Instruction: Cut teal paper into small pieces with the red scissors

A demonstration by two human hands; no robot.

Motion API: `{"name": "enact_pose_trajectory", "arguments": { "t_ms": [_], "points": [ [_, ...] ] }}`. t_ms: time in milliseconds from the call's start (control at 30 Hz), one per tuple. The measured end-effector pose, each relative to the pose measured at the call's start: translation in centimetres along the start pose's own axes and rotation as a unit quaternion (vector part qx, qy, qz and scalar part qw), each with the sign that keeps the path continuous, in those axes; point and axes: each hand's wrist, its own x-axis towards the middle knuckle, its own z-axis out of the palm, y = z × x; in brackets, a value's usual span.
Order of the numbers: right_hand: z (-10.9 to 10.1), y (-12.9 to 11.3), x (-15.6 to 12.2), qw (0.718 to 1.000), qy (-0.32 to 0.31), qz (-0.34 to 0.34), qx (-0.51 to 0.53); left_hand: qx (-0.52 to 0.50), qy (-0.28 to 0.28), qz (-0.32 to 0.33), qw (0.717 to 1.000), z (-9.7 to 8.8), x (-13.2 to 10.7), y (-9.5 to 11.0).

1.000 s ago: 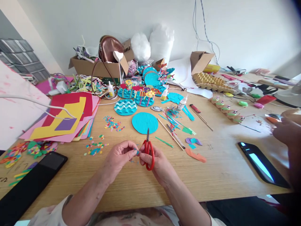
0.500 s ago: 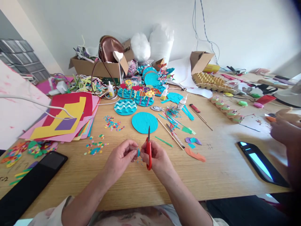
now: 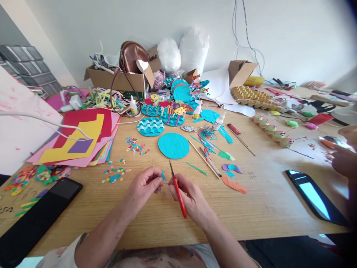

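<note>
My left hand (image 3: 147,181) pinches a small piece of blue paper (image 3: 163,175) between thumb and fingers. Close beside it, my right hand (image 3: 186,190) is closed round red-handled scissors (image 3: 180,199), their dark blades pointing up and slightly left, just right of the paper. Tiny paper scraps (image 3: 165,192) lie on the wood between the hands. Beyond the hands is a round blue disc (image 3: 173,146), flat on the table. Behind it stands a second disc with wavy light-blue strips (image 3: 150,127). Small coloured paper dots (image 3: 114,173) and triangles (image 3: 135,144) lie to the left.
Coloured paper sheets (image 3: 52,152) and a black phone (image 3: 41,219) lie left. Glue bottles (image 3: 218,122), wooden sticks (image 3: 205,160) and an orange scrap (image 3: 234,185) are ahead and right. Another phone-like device (image 3: 312,193) lies right, near another person's hand (image 3: 346,160). Boxes stand behind.
The scissors have turned in my right hand, their tips swinging left and the handles down to the right. More of the blue paper shows at my left fingertips. The view has shifted slightly.
</note>
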Motion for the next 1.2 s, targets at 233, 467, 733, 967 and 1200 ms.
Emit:
{"name": "enact_pose_trajectory", "arguments": {
  "t_ms": [233, 467, 733, 967, 1200],
  "points": [
    [-1.1, 0.3, -1.8, 0.991, -0.066, 0.001, -0.118, -0.029, -0.03, -0.013, 0.999, -0.6, -0.2, 0.9],
    [-1.1, 0.0, -1.8, 0.988, -0.088, 0.004, -0.128, -0.024, -0.063, -0.025, 0.997, -0.5, -0.2, 0.6],
    [-0.6, 0.1, -1.7, 0.99, -0.087, 0.008, -0.107, -0.028, -0.062, -0.03, 0.997, -0.6, -0.1, 0.6],
    [-0.5, 0.4, -1.7, 0.991, -0.078, 0.005, -0.111, -0.022, -0.068, -0.028, 0.997, -0.6, -0.1, 0.5],
    [-0.2, 1.1, -1.8, 0.989, -0.067, -0.011, -0.13, -0.007, -0.078, -0.037, 0.996, -0.8, 0.1, 0.0]
  ]
}}
